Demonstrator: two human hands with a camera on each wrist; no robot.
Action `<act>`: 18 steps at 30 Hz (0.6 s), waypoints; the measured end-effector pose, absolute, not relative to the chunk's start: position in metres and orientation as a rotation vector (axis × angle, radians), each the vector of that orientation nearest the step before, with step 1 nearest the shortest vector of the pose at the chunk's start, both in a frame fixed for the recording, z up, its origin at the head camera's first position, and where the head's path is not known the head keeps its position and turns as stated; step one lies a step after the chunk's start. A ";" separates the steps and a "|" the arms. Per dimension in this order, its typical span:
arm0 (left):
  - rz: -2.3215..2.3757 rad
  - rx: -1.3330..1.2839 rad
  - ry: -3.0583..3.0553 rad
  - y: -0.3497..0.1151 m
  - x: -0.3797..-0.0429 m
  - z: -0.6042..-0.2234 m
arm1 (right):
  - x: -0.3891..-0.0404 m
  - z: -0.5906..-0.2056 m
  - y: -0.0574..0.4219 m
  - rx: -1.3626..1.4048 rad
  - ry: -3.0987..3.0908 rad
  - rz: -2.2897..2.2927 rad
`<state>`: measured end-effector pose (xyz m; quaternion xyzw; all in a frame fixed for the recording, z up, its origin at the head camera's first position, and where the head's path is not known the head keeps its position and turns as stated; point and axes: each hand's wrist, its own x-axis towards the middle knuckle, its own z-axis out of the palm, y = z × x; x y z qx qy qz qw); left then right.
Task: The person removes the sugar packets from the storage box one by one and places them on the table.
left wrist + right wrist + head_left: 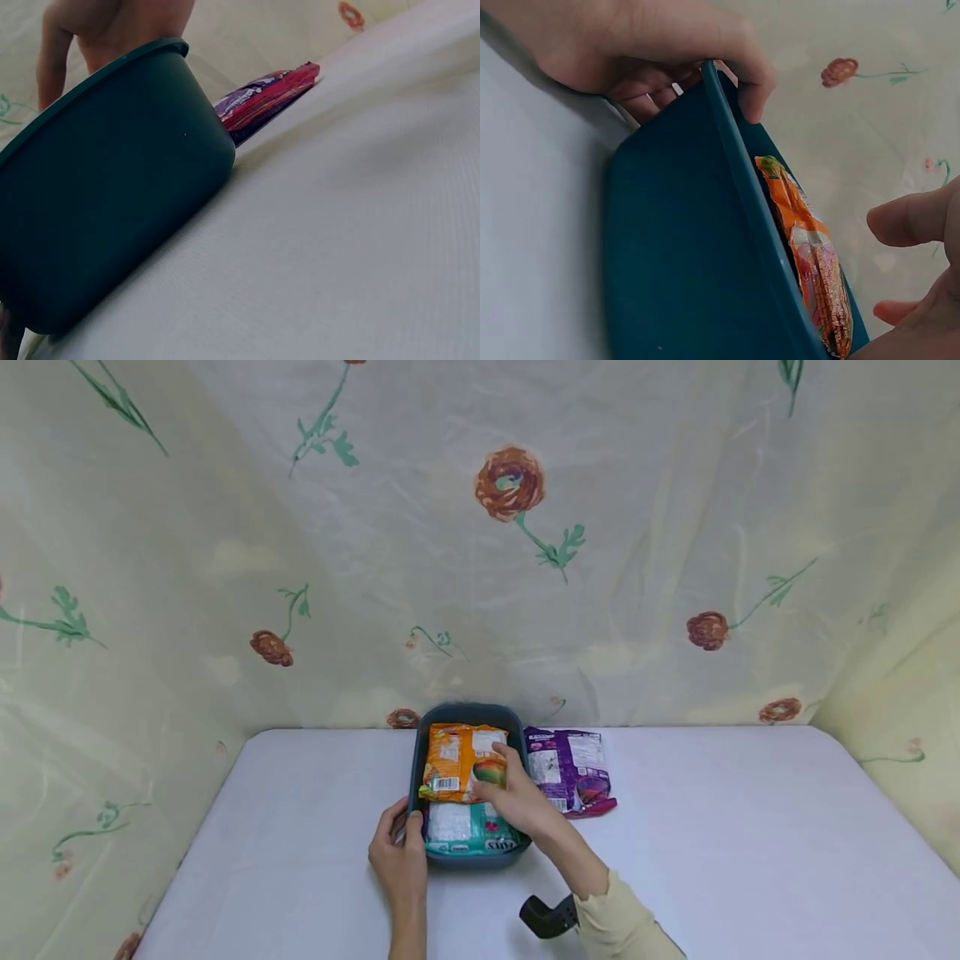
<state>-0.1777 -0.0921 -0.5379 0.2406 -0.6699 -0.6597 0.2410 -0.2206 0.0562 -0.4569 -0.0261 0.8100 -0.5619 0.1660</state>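
Note:
A dark teal plastic tub (pixel 480 862) stands near the back of the table. My left hand (pixel 401 852) grips its left side, the thumb hooked over the rim and the fingers along the outer wall, as the right wrist view shows. Inside lie an orange snack packet (pixel 447 758) with a fruit picture and, nearer me, a teal packet (pixel 453 825). Over the tub's right side reaches my right hand (pixel 525 802), thumb and fingers spread apart above the orange packet. Against the tub's right side lies a purple packet (pixel 581 760) with a magenta edge.
White cloth (pixel 315 827) covers the table. Behind and at both sides hangs a pale flowered curtain (pixel 622 652), close behind the tub. A black curved object (pixel 547 918) shows beside my right sleeve (pixel 626 914), at the front.

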 end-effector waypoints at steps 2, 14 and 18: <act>-1.803 0.667 -1.840 -0.092 -0.177 -0.539 | -0.221 -0.457 0.056 -0.052 2.300 -1.581; -1.780 0.660 -1.845 -0.091 -0.179 -0.539 | -0.235 -0.457 0.058 -0.002 2.216 -1.647; -1.779 0.653 -1.837 -0.091 -0.179 -0.538 | -0.234 -0.458 0.059 -0.011 2.240 -1.659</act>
